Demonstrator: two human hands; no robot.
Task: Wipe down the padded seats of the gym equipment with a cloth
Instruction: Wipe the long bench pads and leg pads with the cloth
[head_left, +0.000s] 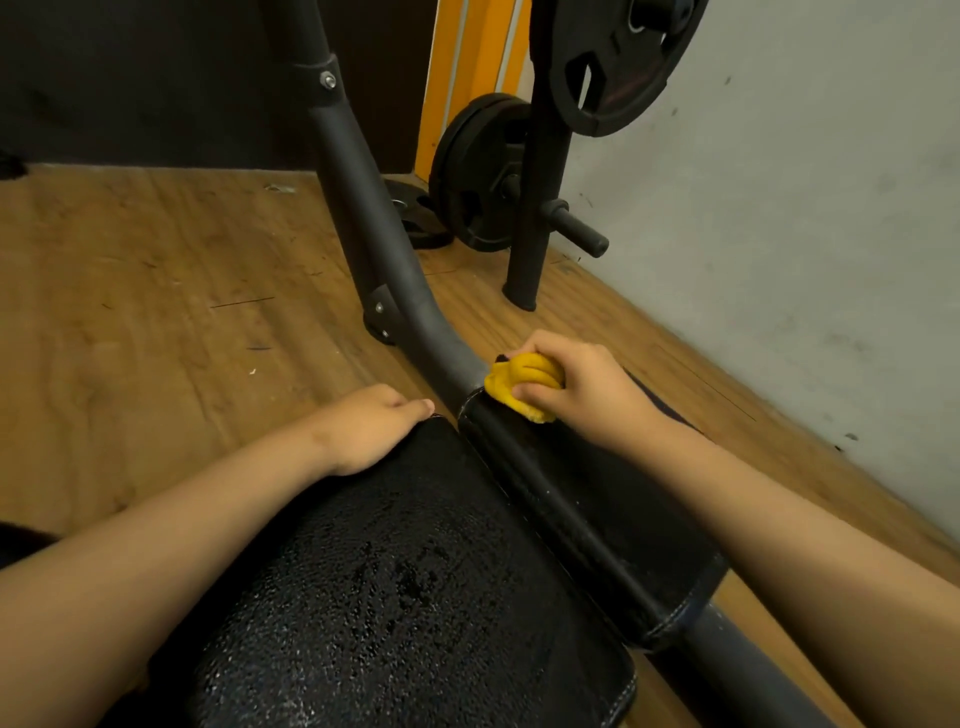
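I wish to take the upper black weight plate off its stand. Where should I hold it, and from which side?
Probably by the slot cut through the upper weight plate near its rim, reaching in from the face turned toward the camera. The rim is thick and smooth, so the opening gives the surer hold.

Both bare forearms reach forward from the lower corners, wrists straight. The left hand (376, 428) lies palm down, thumb stretched straight ahead, its fingers dropping out of sight over the far side. The right hand (576, 387) sits further forward, knuckles up, fingers curled tight round a bunched yellow cloth (524, 382).
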